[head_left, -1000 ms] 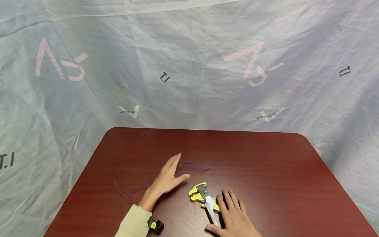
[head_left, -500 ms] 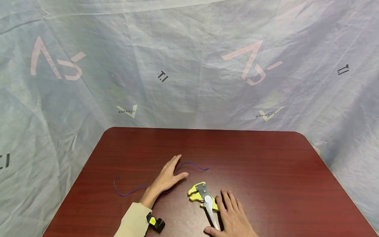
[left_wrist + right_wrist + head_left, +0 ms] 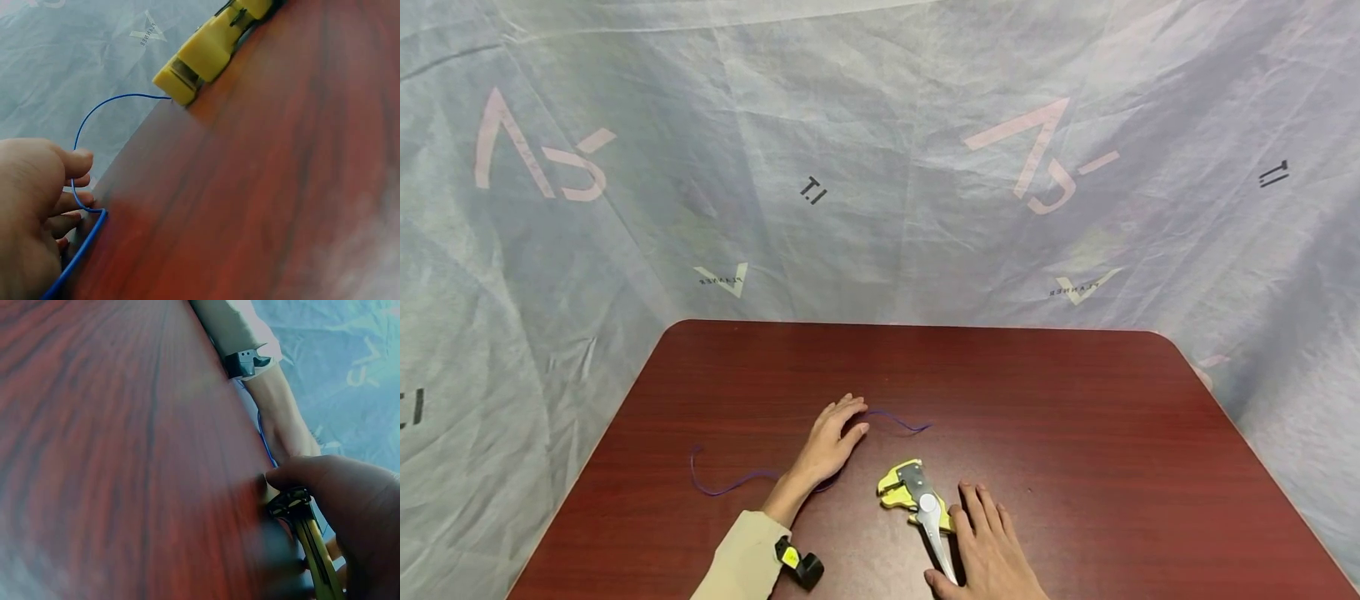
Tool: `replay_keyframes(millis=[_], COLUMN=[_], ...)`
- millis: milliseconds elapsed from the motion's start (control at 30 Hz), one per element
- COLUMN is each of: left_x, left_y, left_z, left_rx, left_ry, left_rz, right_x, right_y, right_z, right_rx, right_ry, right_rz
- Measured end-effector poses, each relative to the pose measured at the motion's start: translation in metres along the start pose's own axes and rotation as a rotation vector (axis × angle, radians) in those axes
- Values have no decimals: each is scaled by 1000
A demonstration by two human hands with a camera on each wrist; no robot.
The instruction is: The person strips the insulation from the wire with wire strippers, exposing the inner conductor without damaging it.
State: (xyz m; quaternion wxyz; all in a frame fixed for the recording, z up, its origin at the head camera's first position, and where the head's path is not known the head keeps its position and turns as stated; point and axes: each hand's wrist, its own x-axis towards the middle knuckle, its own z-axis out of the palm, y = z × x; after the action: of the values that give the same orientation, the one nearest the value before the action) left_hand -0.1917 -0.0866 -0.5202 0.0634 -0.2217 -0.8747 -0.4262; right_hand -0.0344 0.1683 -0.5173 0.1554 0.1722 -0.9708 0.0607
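A thin blue-violet wire (image 3: 722,490) lies in a loose curve across the table, its middle hidden beneath the left hand (image 3: 826,446). In the left wrist view the wire (image 3: 78,259) passes between the thumb and the bent fingers, which stay apart; whether they touch it is unclear. Right of that hand lies a wire stripper (image 3: 917,492) with a yellow body and silver lever, flat on the table. The right hand (image 3: 996,550) rests beside its handles, fingers spread and thumb near the lever's end. In the right wrist view the stripper (image 3: 315,550) shows between thumb and fingers.
The dark red wooden table (image 3: 1112,433) has rounded far corners. A grey printed cloth (image 3: 880,167) hangs behind it and at both sides. The left wrist wears a small black camera (image 3: 805,567) over a beige sleeve (image 3: 745,554).
The left fingers have bent from straight, and the thumb has drawn in towards them over the wire. The right hand and the wire stripper have hardly moved.
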Motion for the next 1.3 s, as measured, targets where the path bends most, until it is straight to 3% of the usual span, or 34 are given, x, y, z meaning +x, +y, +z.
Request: replay_keyframes(millis=[233, 500, 933, 1067, 1167, 1300], left_x=[1, 0, 0, 0, 0, 0], left_y=[2, 2, 1, 1, 2, 4], left_z=[4, 3, 5, 6, 5, 4], left_rx=[30, -21, -97, -116, -142, -173], left_ry=[84, 106, 152, 171, 183, 190], left_rz=[43, 39, 7, -2, -9, -19], right_x=[-1, 0, 1, 3, 7, 13], right_y=[-1, -4, -5, -4, -3, 1], right_z=[5, 1, 1, -2, -10, -27], right_rx=[-4, 74, 187, 265, 393, 604], right_ry=[73, 68, 140, 151, 92, -118], right_rz=[-11, 35, 123, 161, 219, 381])
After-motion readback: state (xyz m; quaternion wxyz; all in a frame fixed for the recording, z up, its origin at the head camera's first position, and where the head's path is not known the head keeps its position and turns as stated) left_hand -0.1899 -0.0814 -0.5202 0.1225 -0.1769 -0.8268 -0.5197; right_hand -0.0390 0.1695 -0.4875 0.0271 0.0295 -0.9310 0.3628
